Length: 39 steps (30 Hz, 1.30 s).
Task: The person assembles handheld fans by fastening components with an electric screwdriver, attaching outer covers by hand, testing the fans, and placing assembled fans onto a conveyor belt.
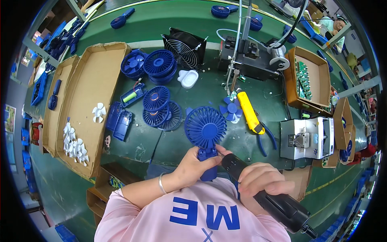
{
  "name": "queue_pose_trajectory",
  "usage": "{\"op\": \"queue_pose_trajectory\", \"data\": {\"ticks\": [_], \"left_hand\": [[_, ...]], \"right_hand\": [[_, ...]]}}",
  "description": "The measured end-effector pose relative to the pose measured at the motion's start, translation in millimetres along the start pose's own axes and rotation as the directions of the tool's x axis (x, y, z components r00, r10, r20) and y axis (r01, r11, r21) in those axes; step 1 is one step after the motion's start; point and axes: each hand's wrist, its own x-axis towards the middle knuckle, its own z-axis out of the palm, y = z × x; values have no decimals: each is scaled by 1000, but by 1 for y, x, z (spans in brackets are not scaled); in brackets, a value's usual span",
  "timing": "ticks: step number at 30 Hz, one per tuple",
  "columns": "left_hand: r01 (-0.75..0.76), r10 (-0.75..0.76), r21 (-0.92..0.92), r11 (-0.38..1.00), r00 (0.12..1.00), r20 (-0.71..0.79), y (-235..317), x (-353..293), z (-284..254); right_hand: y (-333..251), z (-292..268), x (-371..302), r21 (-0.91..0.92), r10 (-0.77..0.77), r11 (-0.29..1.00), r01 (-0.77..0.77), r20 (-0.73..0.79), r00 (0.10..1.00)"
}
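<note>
Blue fan [209, 129] is jutting from the left hand [192, 166] pinching its neck, the right hand [263, 179] clasping a screwdriver [282, 205], probably fastening it, next needing steady alignment.

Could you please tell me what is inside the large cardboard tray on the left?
White impellers lie heaped toward the near end, with one impeller apart; anything beneath them is covered.

Only print I can really make out is on the pink shirt [177, 232]: big solid blue letters [183, 211], upside down from this angle. There's also a smaller blue character [207, 234] just below them, near the bottom edge.
</note>
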Motion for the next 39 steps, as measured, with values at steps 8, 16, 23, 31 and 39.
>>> {"op": "queue_pose_trajectory", "data": {"ticks": [8, 16, 23, 31, 39], "left_hand": [[-26, 26, 43, 999, 1000, -9, -3, -2, 0], [67, -72, 98, 993, 996, 46, -20, -1, -4], [138, -139, -83, 987, 990, -10, -20, -4, 7], [243, -249, -116, 963, 968, -41, -15, 0, 12], [224, -231, -120, 967, 971, -55, -16, 1, 11]], "right_hand": [[-8, 3, 1, 54, 26, 998, -24, -37, 999], [-11, -12, 7, 90, 137, 982, -168, 280, 950], [-20, -14, 1, 33, 219, 971, -235, 258, 941], [-43, -106, 40, -542, -348, 833, -107, -665, 661], [-37, -117, 58, -233, -28, 908, -348, -862, 506]]}}
